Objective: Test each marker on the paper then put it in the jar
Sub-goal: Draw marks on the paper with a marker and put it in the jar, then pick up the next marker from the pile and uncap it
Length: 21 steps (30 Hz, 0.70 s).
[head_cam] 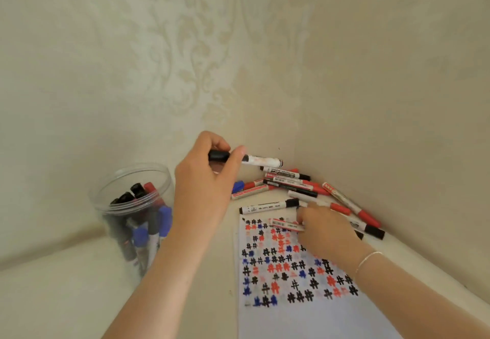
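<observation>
Above the desk [66, 299], my left grip [204, 177] holds a black marker [261, 160]; my right [324, 230] pinches a red one [285, 224] on the paper [305, 320]. Jar [132, 206] at nine o'clock: drop it cap-up.

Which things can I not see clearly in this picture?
- Head view: the cap end of the black marker is hidden by the left hand.
- The paper is cut by the bottom edge.
- The red marker under the right hand is blurred.
- Labels on the marker pile are too small.
</observation>
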{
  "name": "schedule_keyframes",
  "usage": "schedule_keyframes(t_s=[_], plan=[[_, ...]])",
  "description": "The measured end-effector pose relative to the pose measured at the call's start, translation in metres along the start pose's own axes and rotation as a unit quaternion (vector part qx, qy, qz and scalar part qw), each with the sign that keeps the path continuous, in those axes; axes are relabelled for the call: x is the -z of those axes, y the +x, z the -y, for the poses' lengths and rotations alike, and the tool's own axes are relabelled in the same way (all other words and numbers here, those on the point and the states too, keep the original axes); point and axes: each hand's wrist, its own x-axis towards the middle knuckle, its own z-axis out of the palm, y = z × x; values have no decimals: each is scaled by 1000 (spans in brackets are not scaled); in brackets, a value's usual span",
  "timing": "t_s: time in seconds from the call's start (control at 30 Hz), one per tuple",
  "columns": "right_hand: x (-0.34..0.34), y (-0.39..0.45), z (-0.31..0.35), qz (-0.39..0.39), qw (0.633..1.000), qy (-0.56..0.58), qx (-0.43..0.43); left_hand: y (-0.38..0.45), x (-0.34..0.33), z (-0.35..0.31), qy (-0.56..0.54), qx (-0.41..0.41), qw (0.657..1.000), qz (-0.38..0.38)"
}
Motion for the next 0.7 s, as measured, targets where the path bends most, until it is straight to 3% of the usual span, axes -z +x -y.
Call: schedule_keyframes(t_s=[0.07, 0.13, 0.17, 0.23, 0.33, 0.5, 0.7], plan=[[-5, 4, 12, 19, 995, -90, 33, 6, 18, -4, 8, -5, 1000, -21], [0, 8, 25, -3, 992, -112, 63, 10, 33, -8, 15, -16, 998, -53], [4, 11, 33, -29, 994, -67, 75, 12, 40, -9, 14, -21, 997, -74], [20, 12, 57, -93, 981, 158, 59, 16, 56, -11, 7, -27, 992, -120], [50, 13, 97, -120, 909, 396, 50, 22, 78, -11, -2, -54, 984, -168], [70, 13, 138, -108, 837, 533, 67, 35, 102, 3, 70, -80, 978, -181], [62, 10, 148, -99, 816, 567, 56, 40, 114, 8, 155, -83, 973, -149]])
